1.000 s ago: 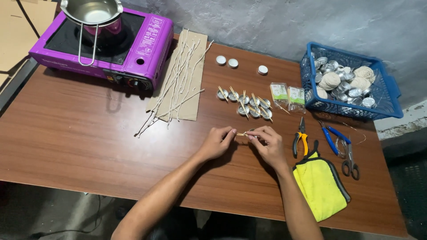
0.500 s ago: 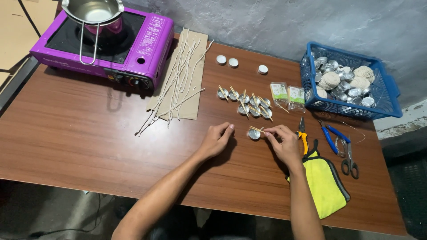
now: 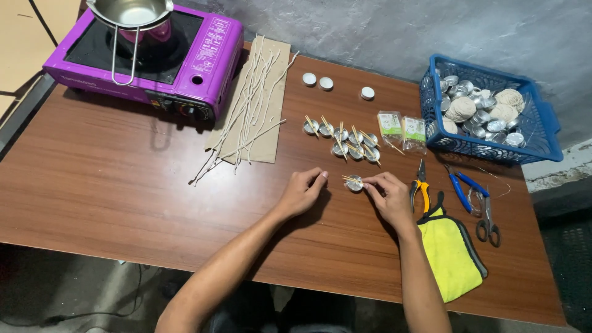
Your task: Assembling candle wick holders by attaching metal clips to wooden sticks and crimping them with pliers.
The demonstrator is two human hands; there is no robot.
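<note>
On the far left of the brown wooden desk I see a purple portable stove carrying a steel pot, its top cut off by the frame. Pale waxed wick strands lie spread on a cardboard sheet, probably to keep wax off the desk. My left hand rests loosely curled, fingers together, holding nothing. My right hand pinches the small round metal cup on the desk between both hands; thin sticks cross its rim, and I cannot make out any wick. Finished cups sit in rows beyond. The blue plastic basket holds further cups.
</note>
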